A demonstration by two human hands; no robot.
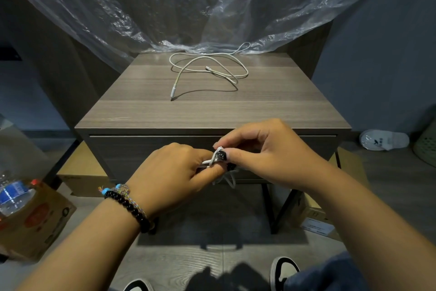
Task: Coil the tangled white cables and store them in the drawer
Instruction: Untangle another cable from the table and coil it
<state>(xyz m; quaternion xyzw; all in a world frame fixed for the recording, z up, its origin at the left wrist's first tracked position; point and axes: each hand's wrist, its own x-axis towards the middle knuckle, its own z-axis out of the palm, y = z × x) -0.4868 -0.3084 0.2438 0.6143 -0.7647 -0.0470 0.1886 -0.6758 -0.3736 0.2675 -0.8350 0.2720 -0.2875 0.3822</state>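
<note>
1. Left hand (174, 170): gripping the small coil (218, 161) of white cable in front of the drawer (141, 156), fingers curled round the bundle.
2. Right hand (264, 149): pinching the loose end at the top of the coil, fingertips (218, 145) right on the strand, apparently winding it crosswise round the bundle.
3. Keep the left grip firm so the loops stay stacked; wrap the end snugly but without kinking near the plug.
4. Tuck the last bit under a wrap, or else risk the coil springing open; a short tail hanging below the hands needs gathering too.
5. Second cable (207, 71): loose and sprawled on the desk (212, 111), well behind the drawer front, not yet coiled.
6. Drawer: closed, so needing a free hand to pull it out before stowing either coil.
7. Judgement: first coil nearly tied off, roughly a third of the job done.
</note>
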